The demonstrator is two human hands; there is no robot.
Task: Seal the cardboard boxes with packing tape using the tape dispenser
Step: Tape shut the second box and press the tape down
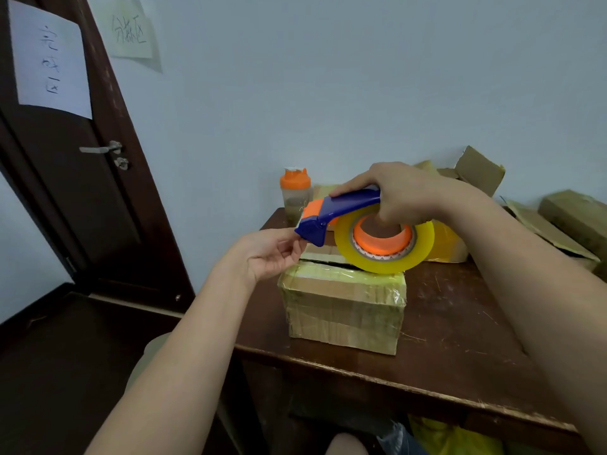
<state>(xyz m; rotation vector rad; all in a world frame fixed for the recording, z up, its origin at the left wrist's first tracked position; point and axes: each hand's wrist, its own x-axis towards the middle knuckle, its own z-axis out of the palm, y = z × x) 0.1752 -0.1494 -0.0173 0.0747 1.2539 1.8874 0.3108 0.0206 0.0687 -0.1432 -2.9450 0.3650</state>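
Dark wooden counter (460, 323) against a pale wall, dark door (82, 192) at left. On the counter, a taped cardboard box (345, 310), top seam gaping. Above it, tape dispenser (345, 218) with yellow roll, gripped by right hand (400, 192), fingers curled through the core. Left hand (272, 254) pinching at the dispenser's blade end. Behind, an orange-lidded bottle (295, 195) and more boxes (574, 218).

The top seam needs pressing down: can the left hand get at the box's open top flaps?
Probably yes: the left hand hovers just beside the cardboard box, but the tape dispenser hangs over its top.
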